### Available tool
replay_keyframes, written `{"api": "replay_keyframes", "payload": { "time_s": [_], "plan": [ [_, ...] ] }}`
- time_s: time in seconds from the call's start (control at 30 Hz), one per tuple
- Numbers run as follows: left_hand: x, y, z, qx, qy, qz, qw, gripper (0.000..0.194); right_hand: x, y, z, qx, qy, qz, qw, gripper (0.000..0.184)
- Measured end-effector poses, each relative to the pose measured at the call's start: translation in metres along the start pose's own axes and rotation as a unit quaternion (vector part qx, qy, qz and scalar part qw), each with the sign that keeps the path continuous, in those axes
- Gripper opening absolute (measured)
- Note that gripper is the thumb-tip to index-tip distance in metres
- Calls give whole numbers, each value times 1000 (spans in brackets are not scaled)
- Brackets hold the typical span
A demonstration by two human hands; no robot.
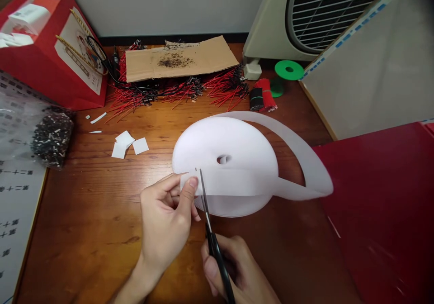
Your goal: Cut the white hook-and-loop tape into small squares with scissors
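Note:
A large roll of white tape-like strip [220, 136] lies flat on the wooden table. Its loose strip [240, 182] loops out to the right and comes back across the roll. My left hand [169, 218] pinches the free end of this strip between thumb and fingers. In my right hand [233, 263] is a pair of scissors [205, 204] with black handles, their blades lying across the strip just right of my left thumb. Several cut white squares [125, 140] rest on the table to the left.
Red wires [169, 96] lie at the back, partly under a cardboard piece [183, 59]. A red paper bag [68, 59] and a plastic bag of small dark parts [52, 136] stand left. Behind right are a heater-like appliance [271, 28], a green spool [289, 70] and wire bundles [264, 97].

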State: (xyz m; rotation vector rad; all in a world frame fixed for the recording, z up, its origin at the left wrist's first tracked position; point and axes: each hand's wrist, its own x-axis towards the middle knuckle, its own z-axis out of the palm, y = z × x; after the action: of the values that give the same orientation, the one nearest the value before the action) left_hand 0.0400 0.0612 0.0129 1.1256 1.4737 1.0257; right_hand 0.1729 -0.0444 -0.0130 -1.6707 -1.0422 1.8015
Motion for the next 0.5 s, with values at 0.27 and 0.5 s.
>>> {"api": "replay_keyframes", "payload": {
  "time_s": [0.27,0.5],
  "plan": [
    [-1,4,3,30,31,41,998,19,11,-11,5,10,-5,-49,999,63],
    [0,5,3,32,27,47,998,20,13,-8,6,14,-11,-37,999,63]
  ]
}}
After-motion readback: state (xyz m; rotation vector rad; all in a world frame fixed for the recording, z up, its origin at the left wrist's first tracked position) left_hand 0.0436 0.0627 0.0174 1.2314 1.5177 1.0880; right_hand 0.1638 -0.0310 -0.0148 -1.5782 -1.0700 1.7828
